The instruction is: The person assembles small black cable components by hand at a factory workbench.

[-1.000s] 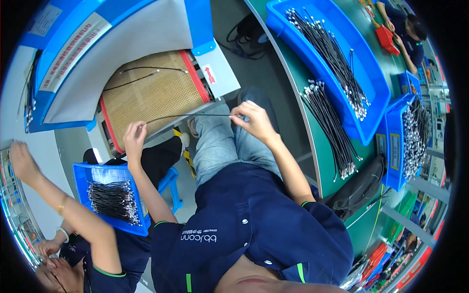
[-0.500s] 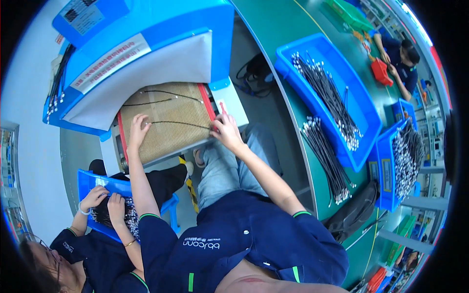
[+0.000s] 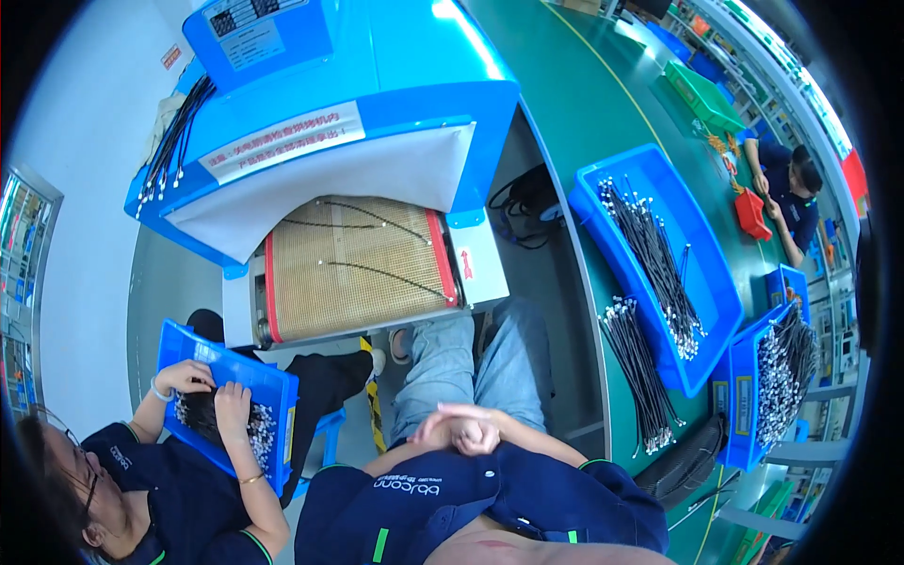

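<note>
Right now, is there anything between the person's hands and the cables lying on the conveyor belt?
Nothing visible blocks them. Both hands rest together over the lap, apart from the mesh belt. Between them and the black cables lie only the person's own knees.

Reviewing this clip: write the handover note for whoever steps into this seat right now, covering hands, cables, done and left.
Left hand and right hand: clasped together over the lap, holding nothing.
Three thin black cables lie spread on the tan mesh conveyor belt, at the mouth of the blue machine.
Loose bundle of cables lies on the green table to the right; more fill the blue tray beyond it.
Done: cables laid on the belt.
Left: the table bundle and tray stock, probably.
A co-worker on the left handles cables in a blue bin.
</note>
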